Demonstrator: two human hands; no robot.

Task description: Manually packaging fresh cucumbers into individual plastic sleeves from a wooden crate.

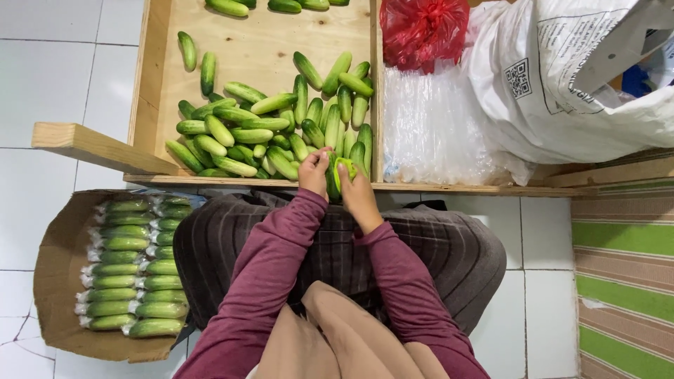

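Observation:
My left hand (314, 173) and my right hand (358, 196) are together at the front edge of a wooden tray (158, 77). Between them they grip one dark green cucumber (332, 179), held upright. A bright green strip (345, 168), maybe tape or a label, curls over it by my right thumb. A heap of loose cucumbers (267, 133) lies in the tray just beyond my hands. Both arms wear maroon sleeves.
A cardboard box (60, 281) at lower left holds rows of plastic-wrapped cucumbers (133, 270). A stack of clear plastic bags (435, 133) lies right of the tray, with a red bag (423, 29) and a large white sack (562, 84). Green-striped mat (625, 274) at right.

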